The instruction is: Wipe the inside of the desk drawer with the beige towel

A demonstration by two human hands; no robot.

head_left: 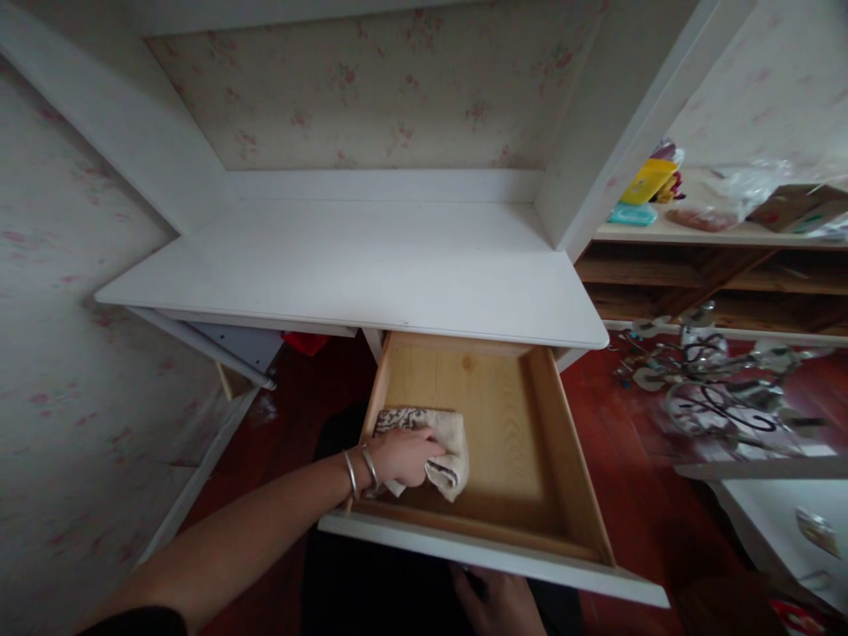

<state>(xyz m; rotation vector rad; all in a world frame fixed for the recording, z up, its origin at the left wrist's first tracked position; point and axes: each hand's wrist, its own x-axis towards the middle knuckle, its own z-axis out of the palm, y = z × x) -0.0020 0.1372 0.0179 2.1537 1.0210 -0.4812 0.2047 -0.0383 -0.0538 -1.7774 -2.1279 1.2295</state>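
Note:
My left hand (404,455) reaches into an open wooden drawer (570,459) and presses a beige patterned cloth (450,442) against the drawer's bottom near its left front corner. Two metal bangles circle that wrist. My right hand (496,602) sits below the drawer's white front panel (490,558); its fingers are partly hidden, so what they grip is unclear. The drawer is pulled out from under a white desk top (371,265).
Floral wallpaper covers the walls behind the desk. A wooden shelf unit (715,274) at right carries a yellow item, a teal box and bags. A metal chandelier-like object (715,389) lies on the red-brown floor. A red item (305,343) sits under the desk.

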